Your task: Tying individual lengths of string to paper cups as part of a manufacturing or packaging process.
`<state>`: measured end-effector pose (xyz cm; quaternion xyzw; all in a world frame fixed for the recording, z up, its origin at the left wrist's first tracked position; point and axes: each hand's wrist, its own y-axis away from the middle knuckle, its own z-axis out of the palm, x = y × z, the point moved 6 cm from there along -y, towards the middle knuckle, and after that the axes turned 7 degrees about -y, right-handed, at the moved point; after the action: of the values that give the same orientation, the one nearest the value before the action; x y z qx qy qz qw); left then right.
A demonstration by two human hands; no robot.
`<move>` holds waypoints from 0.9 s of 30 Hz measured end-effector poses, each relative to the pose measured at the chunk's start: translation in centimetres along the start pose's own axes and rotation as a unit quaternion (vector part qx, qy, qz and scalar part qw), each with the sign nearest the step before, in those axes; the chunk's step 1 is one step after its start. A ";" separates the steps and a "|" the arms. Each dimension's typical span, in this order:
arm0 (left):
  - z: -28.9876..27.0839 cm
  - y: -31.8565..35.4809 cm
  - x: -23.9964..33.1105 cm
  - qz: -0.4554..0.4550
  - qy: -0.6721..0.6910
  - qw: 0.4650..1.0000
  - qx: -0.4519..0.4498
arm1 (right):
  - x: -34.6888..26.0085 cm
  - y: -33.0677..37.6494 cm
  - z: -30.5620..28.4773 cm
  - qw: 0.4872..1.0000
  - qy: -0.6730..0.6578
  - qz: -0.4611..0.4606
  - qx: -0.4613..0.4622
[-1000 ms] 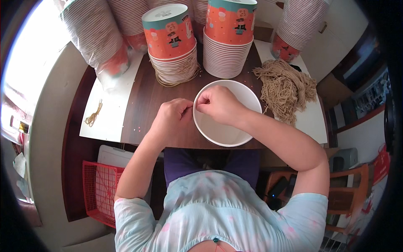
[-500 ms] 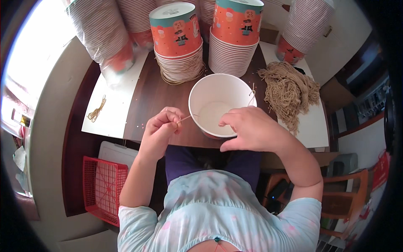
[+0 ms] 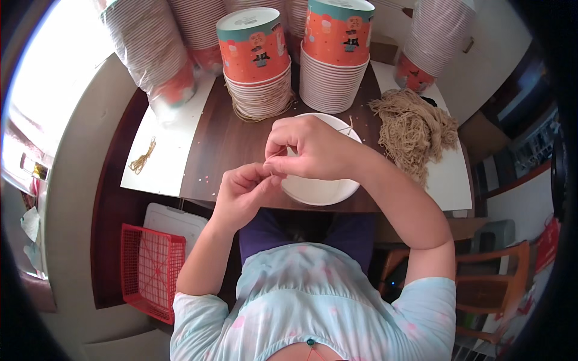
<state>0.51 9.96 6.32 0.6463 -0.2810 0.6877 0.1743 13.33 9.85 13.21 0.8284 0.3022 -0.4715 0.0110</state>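
Fingertips of both hands meet at the left edge of a white-lined bucket [image 3: 325, 190], pinched close together. The left hand [image 3: 241, 195] comes in from outside the rim, thumb against curled fingers, and the right hand [image 3: 313, 147] arches over the opening, thumb and index finger brought to the same spot. Both grasp a thin cord [image 3: 277, 156], mostly hidden by the fingers; whether they also touch the rim, I cannot tell. The bucket stands mouth up at the near edge of the desk [image 3: 208, 147], directly beneath the right hand and just right of the left one. Beyond the right hand's knuckles, a small cord end [image 3: 351, 124] pokes up at the bucket's far right rim.

Ahead of the hands stand two upside-down bucket stacks, orange with green at the top: the left stack [image 3: 254, 60] has loops of cord around its lower rims, and the right stack [image 3: 333, 81] is just beside it. Right of the right hand lies a tangled heap of tan cords [image 3: 413, 123]. Well to the left of the left hand, a small cord bundle [image 3: 142, 156] rests on the desk's white part. Below the left hand, beside the forearm, sits a red basket [image 3: 169, 236].
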 end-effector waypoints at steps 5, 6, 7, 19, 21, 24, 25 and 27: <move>-1.2 0.7 -1.0 -0.040 0.094 0.995 -0.002 | -3.4 3.1 -1.2 0.904 0.294 -0.093 0.297; -1.5 0.8 -1.1 -0.037 0.119 0.992 -0.001 | -3.7 3.8 -0.6 0.915 0.267 -0.091 0.289; -1.5 0.8 -1.0 -0.038 0.120 0.992 0.000 | -2.9 4.5 0.2 0.953 0.187 -0.047 0.235; -1.7 2.0 0.2 -0.014 -0.088 0.995 0.045 | -2.7 5.4 4.0 0.944 0.224 -0.055 0.235; -1.3 3.2 0.9 0.011 -0.203 0.975 0.088 | -3.9 6.3 5.3 0.923 0.283 -0.084 0.246; 0.1 4.9 3.6 0.264 -0.441 0.844 0.153 | -5.0 7.8 7.6 0.918 0.316 -0.062 0.232; 0.6 5.4 3.6 0.281 -0.440 0.835 0.171 | -5.1 8.2 8.3 0.928 0.295 -0.045 0.224; 1.0 6.1 2.3 0.284 -0.382 0.854 0.210 | -5.4 8.4 8.6 0.940 0.258 -0.004 0.223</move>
<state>-2.63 4.25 7.63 0.7717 -0.3457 0.4489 -0.2890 8.95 -2.26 10.40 0.9017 0.1856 -0.2964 -0.2542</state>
